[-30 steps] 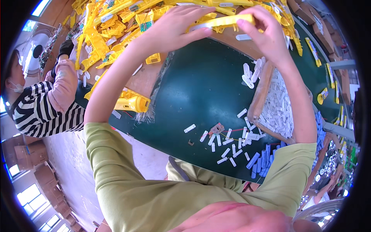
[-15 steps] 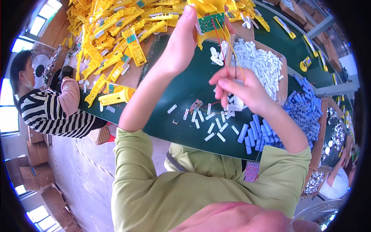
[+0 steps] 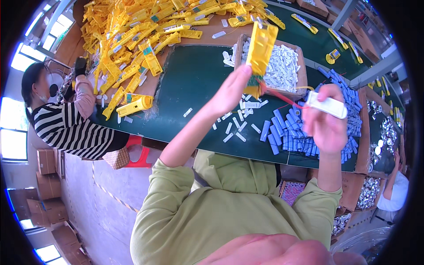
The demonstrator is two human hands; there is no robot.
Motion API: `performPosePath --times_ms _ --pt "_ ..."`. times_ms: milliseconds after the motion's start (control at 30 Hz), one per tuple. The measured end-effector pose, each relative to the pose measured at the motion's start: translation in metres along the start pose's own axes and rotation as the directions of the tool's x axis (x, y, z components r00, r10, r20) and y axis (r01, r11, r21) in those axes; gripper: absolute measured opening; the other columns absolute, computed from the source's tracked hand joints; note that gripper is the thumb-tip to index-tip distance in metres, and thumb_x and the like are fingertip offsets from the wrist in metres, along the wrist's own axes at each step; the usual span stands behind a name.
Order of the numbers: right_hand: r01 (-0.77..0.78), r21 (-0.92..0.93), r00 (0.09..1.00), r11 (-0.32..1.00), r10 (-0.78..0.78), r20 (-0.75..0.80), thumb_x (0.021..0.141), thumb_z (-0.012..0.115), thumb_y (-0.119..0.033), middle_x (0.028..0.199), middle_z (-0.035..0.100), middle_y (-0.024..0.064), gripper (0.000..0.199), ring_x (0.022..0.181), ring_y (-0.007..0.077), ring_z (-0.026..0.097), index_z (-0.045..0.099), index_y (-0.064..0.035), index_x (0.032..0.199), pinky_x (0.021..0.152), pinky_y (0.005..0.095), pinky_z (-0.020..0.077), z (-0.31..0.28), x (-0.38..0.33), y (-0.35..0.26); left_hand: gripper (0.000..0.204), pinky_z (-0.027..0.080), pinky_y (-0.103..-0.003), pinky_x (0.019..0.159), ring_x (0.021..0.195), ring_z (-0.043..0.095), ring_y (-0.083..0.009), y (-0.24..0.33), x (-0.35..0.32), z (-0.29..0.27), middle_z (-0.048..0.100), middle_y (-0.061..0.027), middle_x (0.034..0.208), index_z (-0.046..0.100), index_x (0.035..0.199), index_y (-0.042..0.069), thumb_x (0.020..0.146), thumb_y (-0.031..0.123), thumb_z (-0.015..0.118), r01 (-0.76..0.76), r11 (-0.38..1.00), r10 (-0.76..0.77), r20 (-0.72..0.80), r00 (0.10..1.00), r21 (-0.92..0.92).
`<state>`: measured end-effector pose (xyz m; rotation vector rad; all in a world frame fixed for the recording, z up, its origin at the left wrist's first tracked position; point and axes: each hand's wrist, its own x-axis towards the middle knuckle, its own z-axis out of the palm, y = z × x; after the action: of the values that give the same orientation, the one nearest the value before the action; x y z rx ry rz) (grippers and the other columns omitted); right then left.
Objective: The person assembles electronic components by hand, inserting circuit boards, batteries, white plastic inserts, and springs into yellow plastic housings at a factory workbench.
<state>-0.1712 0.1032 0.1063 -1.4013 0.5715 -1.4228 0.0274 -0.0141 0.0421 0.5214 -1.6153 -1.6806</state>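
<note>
My left hand (image 3: 230,92) is closed around the lower end of a yellow plastic housing (image 3: 263,46), held tilted above the table. A green circuit board (image 3: 255,81) shows beside my fingers. Out to the right, my right hand (image 3: 326,130) grips a long white plastic cover (image 3: 327,106) between thumb and fingers. Red wires (image 3: 285,98) stretch from the board toward that cover, and a yellow wire (image 3: 304,88) runs there too. My fingers hide where the wires end. Below my hands, small white plastic strips (image 3: 238,123) are scattered on the green tabletop (image 3: 185,79).
A carton (image 3: 302,75) holds many white pieces. Blue cylindrical cells (image 3: 300,132) are heaped at the right. Yellow housings (image 3: 132,57) pile up at the far left. A co-worker in a striped top (image 3: 66,126) sits at the left; another person (image 3: 393,190) is at far right.
My right hand has moved right, from the loose wires to holding a white cover. My left hand has brought the yellow housing lower and turned it. The whole view has shifted.
</note>
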Motion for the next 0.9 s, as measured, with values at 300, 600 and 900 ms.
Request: performPosePath --times_ms 300,600,900 --pt "-0.282 -0.443 0.93 0.851 0.129 -0.344 0.093 0.052 -0.031 0.076 0.058 -0.0018 0.036 0.07 0.001 0.048 0.063 0.0032 0.093 0.057 0.0172 0.0365 -0.002 -0.002 0.011 0.041 0.042 -0.03 0.078 0.086 0.052 -0.018 -0.012 -0.039 0.036 0.054 -0.01 0.094 0.041 0.123 0.002 0.099 0.033 0.03 -0.05 0.986 0.032 0.116 0.993 0.157" --pt "-0.132 -0.425 0.656 0.895 -0.243 -0.715 0.098 0.035 -0.036 0.074 0.053 0.0018 0.041 0.061 0.0073 0.045 0.057 -0.0035 0.085 0.058 0.023 0.0362 -0.034 -0.01 0.075 0.035 0.043 -0.045 0.054 0.058 0.058 -0.039 -0.017 -0.054 0.066 0.056 -0.0179 0.063 0.042 0.115 0.001 0.093 0.028 0.043 0.025 0.747 -0.052 0.022 0.998 0.664" --pt "-0.177 0.05 0.902 0.983 0.183 -0.392 0.093 0.011 -0.059 0.092 0.066 0.0157 0.08 0.095 0.023 0.062 0.062 0.0031 0.099 0.087 0.0333 0.046 -0.032 -0.04 0.083 0.037 0.046 -0.033 0.062 0.067 0.06 -0.0191 -0.017 -0.067 0.065 0.058 -0.0104 0.072 0.044 0.109 0.001 0.097 0.035 0.036 0.179 0.921 -0.267 0.228 0.936 0.346"
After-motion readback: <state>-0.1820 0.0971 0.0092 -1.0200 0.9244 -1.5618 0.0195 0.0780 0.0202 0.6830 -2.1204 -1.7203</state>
